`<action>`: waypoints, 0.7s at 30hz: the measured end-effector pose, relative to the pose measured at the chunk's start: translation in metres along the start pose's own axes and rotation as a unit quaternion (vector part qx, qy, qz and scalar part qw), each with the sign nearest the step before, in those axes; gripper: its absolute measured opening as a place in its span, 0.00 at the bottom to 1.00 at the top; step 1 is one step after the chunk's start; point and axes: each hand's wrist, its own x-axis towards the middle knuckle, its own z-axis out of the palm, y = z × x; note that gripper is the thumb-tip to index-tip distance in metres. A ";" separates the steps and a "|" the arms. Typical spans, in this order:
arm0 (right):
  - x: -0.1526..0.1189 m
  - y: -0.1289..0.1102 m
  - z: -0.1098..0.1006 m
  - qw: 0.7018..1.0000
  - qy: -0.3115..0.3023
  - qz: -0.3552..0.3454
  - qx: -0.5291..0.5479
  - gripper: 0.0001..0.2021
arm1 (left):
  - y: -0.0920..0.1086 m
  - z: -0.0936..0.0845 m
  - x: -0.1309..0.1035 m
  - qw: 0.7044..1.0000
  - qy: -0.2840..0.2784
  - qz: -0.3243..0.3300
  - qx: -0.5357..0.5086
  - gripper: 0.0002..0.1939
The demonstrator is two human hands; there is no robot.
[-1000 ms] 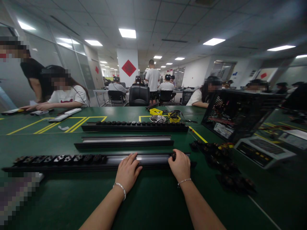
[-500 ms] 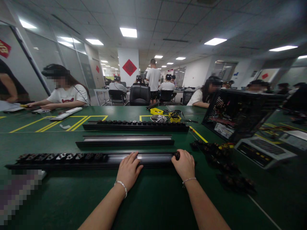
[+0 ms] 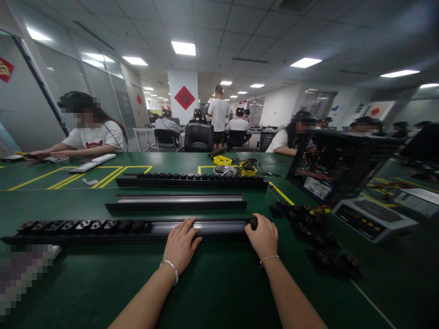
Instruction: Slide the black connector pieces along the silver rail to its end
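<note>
A long black rail (image 3: 219,226) with a shiny metal channel lies across the green table before me. Several small black parts (image 3: 84,225) sit in a row along its left portion. My left hand (image 3: 181,243) grips the rail near the middle of the bare channel, fingers over the far edge and thumb at the near edge. At the rail's right end, my right hand (image 3: 264,234) is closed around a small round black part (image 3: 253,223). Its fingers hide much of that part, and whether it sits in the channel cannot be seen.
Beyond lie a bare rail (image 3: 178,201) and a filled rail (image 3: 192,182). Loose black parts (image 3: 312,226) are heaped right of my hand, near a grey power-supply-like box (image 3: 373,217) and an open computer case (image 3: 339,167). Yellow trays (image 3: 222,160) stand farther back. Co-workers sit across the table.
The view has shifted slightly, moving the table items a little left in the picture. Both hands keep nearly the same hold. A person in black at the far left has left the view.
</note>
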 end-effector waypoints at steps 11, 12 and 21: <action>0.003 0.006 -0.004 1.000 0.004 0.020 -0.009 0.19 | -0.002 0.001 0.000 1.000 0.002 0.004 0.005 0.10; 0.004 0.007 -0.004 1.000 0.006 0.025 -0.011 0.19 | -0.002 0.001 -0.001 1.000 0.003 0.004 0.004 0.10; 0.007 0.019 -0.002 0.999 0.033 0.009 -0.022 0.20 | -0.001 0.001 0.000 1.000 0.006 0.002 0.000 0.10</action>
